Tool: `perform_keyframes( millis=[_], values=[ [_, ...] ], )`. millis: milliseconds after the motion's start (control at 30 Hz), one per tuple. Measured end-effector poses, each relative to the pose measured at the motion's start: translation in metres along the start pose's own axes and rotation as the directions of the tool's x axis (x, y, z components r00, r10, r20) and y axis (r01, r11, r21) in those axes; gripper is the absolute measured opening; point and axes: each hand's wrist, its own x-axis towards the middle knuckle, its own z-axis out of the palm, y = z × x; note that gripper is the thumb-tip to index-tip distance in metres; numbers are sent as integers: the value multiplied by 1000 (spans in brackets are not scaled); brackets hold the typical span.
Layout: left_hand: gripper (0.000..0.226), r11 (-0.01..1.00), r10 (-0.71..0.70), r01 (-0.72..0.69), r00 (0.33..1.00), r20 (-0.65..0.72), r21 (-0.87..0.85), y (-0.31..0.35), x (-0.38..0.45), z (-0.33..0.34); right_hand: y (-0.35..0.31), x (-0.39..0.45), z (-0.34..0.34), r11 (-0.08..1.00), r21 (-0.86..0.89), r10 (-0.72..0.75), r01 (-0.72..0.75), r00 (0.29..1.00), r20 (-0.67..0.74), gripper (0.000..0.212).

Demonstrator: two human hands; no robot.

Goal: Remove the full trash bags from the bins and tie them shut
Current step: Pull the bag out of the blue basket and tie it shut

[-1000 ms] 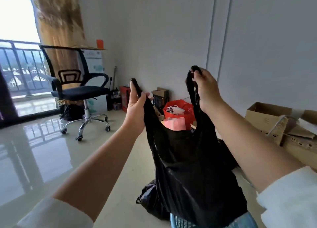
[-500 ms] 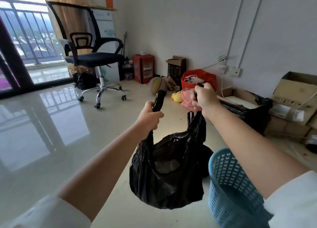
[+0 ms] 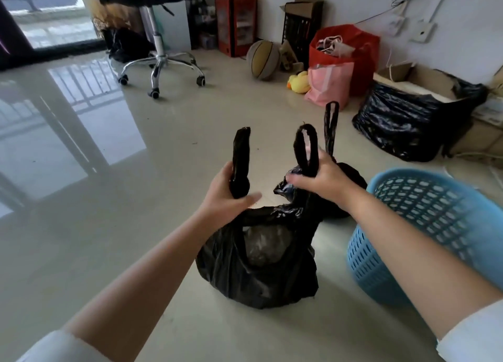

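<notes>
Black trash bag point(image 3: 258, 269): sits on the pale tiled floor point(image 3: 136, 225), just left of the blue bin point(image 3: 424, 233) and out of it. Mouth open; crumpled contents show through the gap. Not tied.

Left handle point(image 3: 241, 160): stands upright, bunched into a strip, clamped in the left hand point(image 3: 227, 195) with fingers curled around its lower part.

Right handle point(image 3: 307, 150): an upright loop, held by the right hand point(image 3: 324, 179), fingers closed on its base. The thumb side is blurred, so the exact grip is hard to read.

Blue bin: perforated plastic basket, tilted toward the camera, apparently with no liner inside.

Second black bag point(image 3: 345, 182): lies on the floor just behind the right hand, one thin handle point(image 3: 330, 125) sticking up.

Sleeves: white, at both lower corners.

Background along the wall: office chair point(image 3: 160, 59) on a chrome wheeled base, red cabinet point(image 3: 235, 21), ball point(image 3: 262, 59), yellow duck toy point(image 3: 298, 82), pink bag point(image 3: 329, 84) in front of a red bag point(image 3: 351, 51), a cardboard box point(image 3: 413, 84) partly wrapped in black plastic.
</notes>
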Motion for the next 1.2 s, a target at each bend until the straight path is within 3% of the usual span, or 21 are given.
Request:
perform_keyframes(
  millis=[67, 133, 233, 333, 400, 467, 500, 567, 667, 733, 833, 900, 1000, 1100, 1167, 1200],
  values=[
    [80, 987, -42, 16, 986, 162, 159, -17, -8, -2, 22, -7, -7, 991, -112, 95, -78, 982, 161, 51],
    [88, 973, -111, 61, 970, 216, 225, -29, -12, 0, 43, -12, -9, 968, -139, 243, -211, 927, 287, 69],
    [44, 984, -100, 78, 986, 135, 160, -34, -9, 5, 68, -12, 2, 944, -30, 306, -328, 840, 448, 53],
    [23, 975, -222, 223, 973, 60, -16, -29, -3, 16, 85, 1, 21, 889, 238, 308, -390, 896, 320, 18],
    [42, 916, -302, 288, 953, -7, -278, -25, 3, 24, 90, 17, 31, 729, 542, 358, -418, 908, 220, 24],
    [58, 800, -414, 278, 897, -154, -532, -25, 9, 29, 90, 32, 36, 459, 794, 444, -398, 877, 183, 32],
    [55, 732, -479, 241, 847, -230, -637, -27, 11, 31, 89, 38, 38, 347, 858, 494, -378, 852, 175, 34],
    [47, 614, -590, 178, 751, -297, -769, -33, 12, 32, 88, 47, 43, 223, 904, 561, -364, 806, 186, 37],
    [39, 514, -651, 182, 720, -242, -838, -49, 6, 30, 80, 54, 55, 119, 922, 571, -367, 786, 239, 41],
    [24, 459, -656, 210, 735, -170, -864, -60, 2, 28, 76, 56, 60, 194, 877, 581, -440, 771, 259, 40],
    [14, 380, -663, 256, 745, -69, -889, -71, -1, 25, 77, 50, 67, 494, 611, 533, -619, 771, 350, 28],
    [26, 325, -616, 210, 787, -37, -922, -76, 0, 23, 78, 46, 70, 651, 471, 480, -596, 803, 353, 24],
    [43, 257, -516, 109, 856, -41, -960, -73, 0, 23, 78, 42, 68, 748, 464, 366, -475, 878, 308, 29],
    [51, 193, -458, 18, 886, -74, -981, -70, 4, 24, 80, 38, 67, 730, 552, 322, -403, 915, 242, 32],
    [39, 170, -454, 21, 889, -59, -985, -71, 7, 25, 82, 38, 68, 547, 742, 353, -387, 911, 216, 32],
    [36, 214, -471, 67, 881, -43, -975, -73, 8, 26, 82, 37, 67, 416, 830, 357, -370, 907, 225, 32]
  ],
)
